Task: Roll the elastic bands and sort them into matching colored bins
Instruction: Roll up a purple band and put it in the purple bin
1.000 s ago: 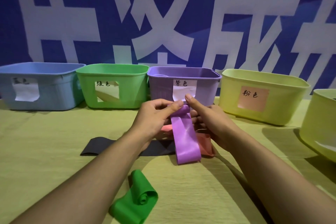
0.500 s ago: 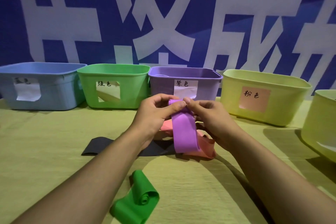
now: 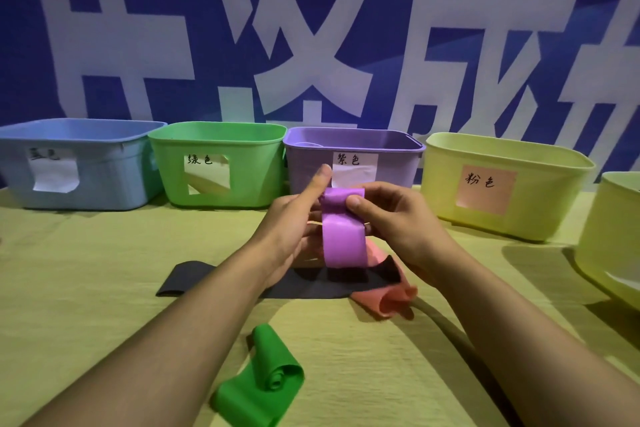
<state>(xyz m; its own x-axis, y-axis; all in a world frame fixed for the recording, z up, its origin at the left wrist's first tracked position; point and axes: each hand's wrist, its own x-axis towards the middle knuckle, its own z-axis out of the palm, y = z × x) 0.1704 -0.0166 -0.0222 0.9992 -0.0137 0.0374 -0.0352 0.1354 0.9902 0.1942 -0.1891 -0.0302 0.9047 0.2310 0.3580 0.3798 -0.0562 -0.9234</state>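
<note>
**Purple band held up in front of the purple bin**

The purple band (image 3: 343, 232) is held above the table (image 3: 86, 288), just in front of the purple bin (image 3: 353, 163). Its top end is curled over, and the rest hangs down. The top is pinched by the right hand (image 3: 394, 222), with the thumb on the front. The left side is held by the left hand (image 3: 294, 229), with the thumb pointed up. A black band (image 3: 304, 284) and a pink band (image 3: 388, 298) are laid flat under the hands. A green band (image 3: 263, 381), partly rolled, is seen nearer. A blue bin (image 3: 79, 163), a green bin (image 3: 218, 163) and a yellow bin (image 3: 502, 184) are lined up at the far side.
</note>
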